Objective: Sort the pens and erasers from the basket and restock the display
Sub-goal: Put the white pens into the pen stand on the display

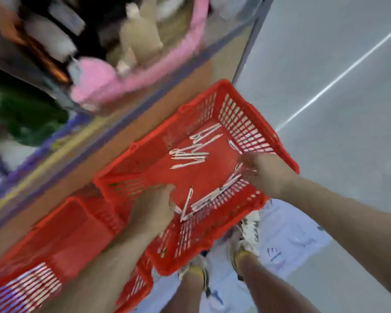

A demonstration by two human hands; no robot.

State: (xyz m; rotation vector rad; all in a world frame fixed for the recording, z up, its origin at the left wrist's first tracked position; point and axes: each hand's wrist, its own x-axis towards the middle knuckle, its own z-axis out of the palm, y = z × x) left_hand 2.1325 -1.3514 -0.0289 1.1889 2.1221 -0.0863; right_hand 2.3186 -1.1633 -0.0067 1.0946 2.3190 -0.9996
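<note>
A red slatted basket [246, 114] sits on the floor with several white pens in it. One loose cluster of pens [190, 152] lies near its far side, another group of pens [210, 197] lies along the near wall. My left hand [154, 206] reaches into the near left corner, fingers curled down at the ends of pens there. My right hand [262, 175] is inside the right side and pinches some pens at their tips. The view is motion-blurred. No erasers show.
A second red basket [61, 233] stands to the left, partly under my left arm. A shelf unit [127, 123] runs along the far left, holding a pink tub [145, 73] with blurred goods. Grey floor lies to the right; my feet are below the basket.
</note>
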